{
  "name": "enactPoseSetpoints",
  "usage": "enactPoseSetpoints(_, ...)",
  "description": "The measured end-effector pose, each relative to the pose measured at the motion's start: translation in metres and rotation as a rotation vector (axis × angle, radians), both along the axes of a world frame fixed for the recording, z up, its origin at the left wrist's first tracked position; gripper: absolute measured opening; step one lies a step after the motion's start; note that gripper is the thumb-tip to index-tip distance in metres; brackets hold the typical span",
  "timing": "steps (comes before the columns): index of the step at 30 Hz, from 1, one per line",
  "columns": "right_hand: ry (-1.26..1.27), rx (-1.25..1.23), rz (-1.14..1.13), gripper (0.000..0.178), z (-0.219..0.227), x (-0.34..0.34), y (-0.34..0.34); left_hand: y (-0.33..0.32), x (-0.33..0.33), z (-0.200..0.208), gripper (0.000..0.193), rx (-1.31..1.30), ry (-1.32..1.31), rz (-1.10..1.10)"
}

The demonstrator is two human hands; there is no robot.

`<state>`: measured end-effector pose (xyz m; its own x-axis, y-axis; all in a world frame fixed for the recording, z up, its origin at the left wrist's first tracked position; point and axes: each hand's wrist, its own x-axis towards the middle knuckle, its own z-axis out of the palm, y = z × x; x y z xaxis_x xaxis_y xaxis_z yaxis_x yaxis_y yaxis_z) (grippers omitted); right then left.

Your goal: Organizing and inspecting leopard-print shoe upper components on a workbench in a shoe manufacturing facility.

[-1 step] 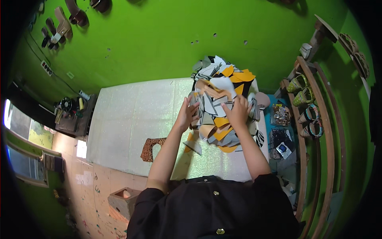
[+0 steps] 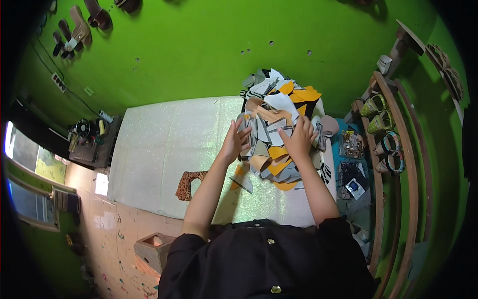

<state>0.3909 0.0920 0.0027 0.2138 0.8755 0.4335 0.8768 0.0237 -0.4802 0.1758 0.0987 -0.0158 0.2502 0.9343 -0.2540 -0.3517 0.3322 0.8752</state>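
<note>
A heap of cut scraps (image 2: pixel 276 134), in white, grey, yellow-orange, beige and zebra stripe, lies on a pale shiny table (image 2: pixel 159 144). At the heap's left side is my left hand (image 2: pixel 234 143), its fingers apart and the fingertips by the scraps. Over the heap's right part lies my right hand (image 2: pixel 299 139), fingers spread, touching loose pieces. Neither hand shows a piece gripped. Between them sit white and grey pieces (image 2: pixel 276 130). A leopard-print piece (image 2: pixel 186 185) lies apart, left of my left forearm, which partly covers it.
On the right stands a wooden rack (image 2: pixel 398 149) with sandals (image 2: pixel 381 122). Beside the table are containers of small parts (image 2: pixel 352 144). A grey hollow block (image 2: pixel 153 249) stands at lower left. Far left is a small dark table (image 2: pixel 94 149) with tools; the green wall (image 2: pixel 189 55) rises behind.
</note>
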Motion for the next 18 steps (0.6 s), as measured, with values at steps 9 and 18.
enactPoseSetpoints(9,-0.376,0.023,0.469,0.056,0.004,-0.053,-0.025,0.008,-0.002,-0.002,0.085,-0.019,-0.076,-0.015)
enactPoseSetpoints(18,-0.404,-0.114,0.424,0.053,-0.007,-0.031,-0.021,-0.022,-0.034,-0.011,0.039,0.151,0.402,0.266)
